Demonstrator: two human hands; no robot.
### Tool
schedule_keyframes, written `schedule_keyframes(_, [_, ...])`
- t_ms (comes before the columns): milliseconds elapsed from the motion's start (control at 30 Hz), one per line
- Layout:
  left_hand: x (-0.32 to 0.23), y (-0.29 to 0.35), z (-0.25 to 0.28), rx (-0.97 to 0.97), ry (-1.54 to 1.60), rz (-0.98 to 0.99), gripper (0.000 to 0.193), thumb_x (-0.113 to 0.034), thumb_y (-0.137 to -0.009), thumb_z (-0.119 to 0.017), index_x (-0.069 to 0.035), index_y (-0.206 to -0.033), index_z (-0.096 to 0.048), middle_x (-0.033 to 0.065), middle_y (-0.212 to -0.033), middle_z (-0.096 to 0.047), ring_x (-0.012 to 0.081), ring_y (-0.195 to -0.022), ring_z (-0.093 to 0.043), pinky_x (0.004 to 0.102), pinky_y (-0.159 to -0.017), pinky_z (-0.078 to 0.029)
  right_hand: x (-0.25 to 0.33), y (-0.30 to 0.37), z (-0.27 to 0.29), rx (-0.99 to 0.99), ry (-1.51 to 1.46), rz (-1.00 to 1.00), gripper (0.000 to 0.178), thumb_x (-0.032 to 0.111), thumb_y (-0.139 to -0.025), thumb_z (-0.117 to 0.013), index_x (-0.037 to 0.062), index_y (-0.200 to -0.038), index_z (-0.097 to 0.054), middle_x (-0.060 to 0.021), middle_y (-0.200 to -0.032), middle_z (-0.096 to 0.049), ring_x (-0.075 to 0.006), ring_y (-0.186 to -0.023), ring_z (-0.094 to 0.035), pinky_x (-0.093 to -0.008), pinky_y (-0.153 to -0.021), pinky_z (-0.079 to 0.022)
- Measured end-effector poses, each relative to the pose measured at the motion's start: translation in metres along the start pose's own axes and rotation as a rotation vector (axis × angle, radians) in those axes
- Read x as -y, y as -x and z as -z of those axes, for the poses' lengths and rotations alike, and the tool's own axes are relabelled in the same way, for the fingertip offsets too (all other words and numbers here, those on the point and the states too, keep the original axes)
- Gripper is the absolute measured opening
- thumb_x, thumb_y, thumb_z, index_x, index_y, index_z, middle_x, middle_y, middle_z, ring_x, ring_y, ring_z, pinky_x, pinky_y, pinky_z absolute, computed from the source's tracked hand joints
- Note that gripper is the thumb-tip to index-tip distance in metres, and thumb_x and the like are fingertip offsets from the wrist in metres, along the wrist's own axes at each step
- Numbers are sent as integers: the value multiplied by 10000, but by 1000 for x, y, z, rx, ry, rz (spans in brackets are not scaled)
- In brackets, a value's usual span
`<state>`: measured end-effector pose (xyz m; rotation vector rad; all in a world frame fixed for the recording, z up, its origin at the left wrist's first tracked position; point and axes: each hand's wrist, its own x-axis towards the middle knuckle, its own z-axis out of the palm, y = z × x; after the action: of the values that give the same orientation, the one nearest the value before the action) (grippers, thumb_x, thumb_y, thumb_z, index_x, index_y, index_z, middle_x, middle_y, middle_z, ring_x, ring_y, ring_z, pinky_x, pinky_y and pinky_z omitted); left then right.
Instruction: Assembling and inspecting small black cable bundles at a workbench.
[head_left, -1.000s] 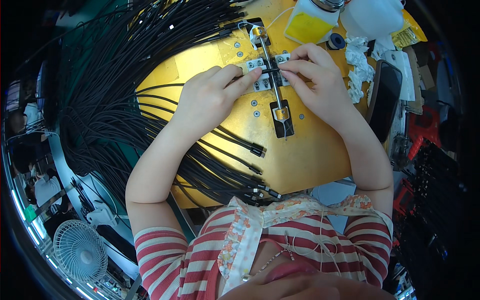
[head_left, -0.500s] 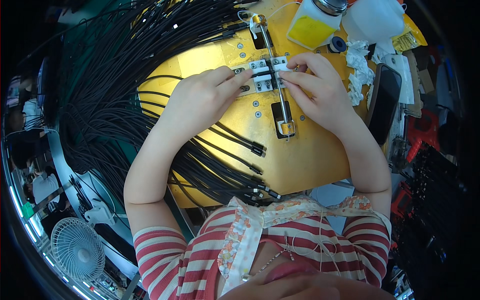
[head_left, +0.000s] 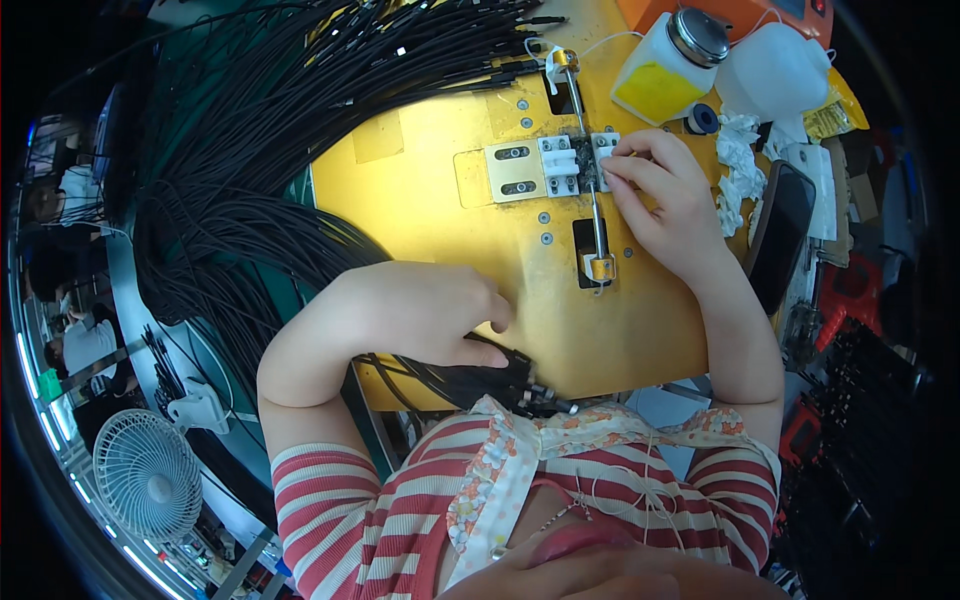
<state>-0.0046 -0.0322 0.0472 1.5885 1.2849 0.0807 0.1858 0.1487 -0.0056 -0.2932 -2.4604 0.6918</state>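
My left hand hangs over the near left of the gold work plate, thumb and index finger apart. Just beneath it lies a bunch of black cables with plugs toward the near edge, partly blurred. My right hand is closed in a pinch at the right white block of the clamping fixture. Whatever the fingertips hold is hidden. The fixture's left white block has no cable lying across it. A metal rod runs between the two blocks.
A thick bundle of black cables spreads over the left and far side. At the far right stand a metal-lidded bottle, a white round container, crumpled tissue and a phone. A white fan stands at left.
My left hand has left the fixture and come nearer and down to the loose cables, which have bunched together. The black cable across the fixture is gone from it. My right hand remains at the right block.
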Motion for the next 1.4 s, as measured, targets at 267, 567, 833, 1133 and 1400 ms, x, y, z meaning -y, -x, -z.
schedule_keyframes(267, [76, -14, 35, -1000, -694, 378, 253, -48, -787, -618, 11, -1020, -538, 167, -1035, -577, 331, -952, -610, 416, -777, -515, 4, -2, 0, 11, -20, -6, 81, 17, -785, -684, 6, -863, -664, -75, -893, -593, -226, -790, -579, -324, -705, -483])
schedule_keyframes(567, [56, -13, 34, -940, -835, 524, 124, -130, -830, -652, -47, -882, -578, 77, -865, -633, 284, -832, -613, 377, -717, -510, 2, -1, 1, 9, -15, 6, 86, 14, -779, -691, -1, -858, -661, -77, -888, -596, -231, -800, -582, -325, -701, -484])
schedule_keyframes(833, [7, -17, 12, -1082, -675, -218, 292, -73, -769, -616, -54, -1060, -616, 48, -752, -525, 189, -640, -571, 303, -541, -464, 7, -2, 3, -58, -135, -7, 155, -29, -747, -698, 6, -895, -671, -89, -887, -618, -252, -813, -601, -318, -691, -488])
schedule_keyframes(1133, [26, -49, -7, -1007, -710, -303, 397, -91, -752, -610, -20, -1143, -613, 34, -813, -530, 155, -659, -580, 264, -523, -467, 16, -2, 12, -13, -309, 270, 233, -51, -699, -721, 15, -914, -662, -101, -877, -635, -256, -747, -622, -321, -654, -502])
schedule_keyframes(1400, [35, -55, -6, -1036, -755, -279, 397, -76, -763, -632, -64, -1159, -633, 48, -927, -563, 168, -720, -591, 285, -594, -493, 1, -2, -7, -44, -288, -203, 93, 4, -806, -689, -8, -897, -675, -84, -884, -591, -188, -748, -594, -278, -636, -472])
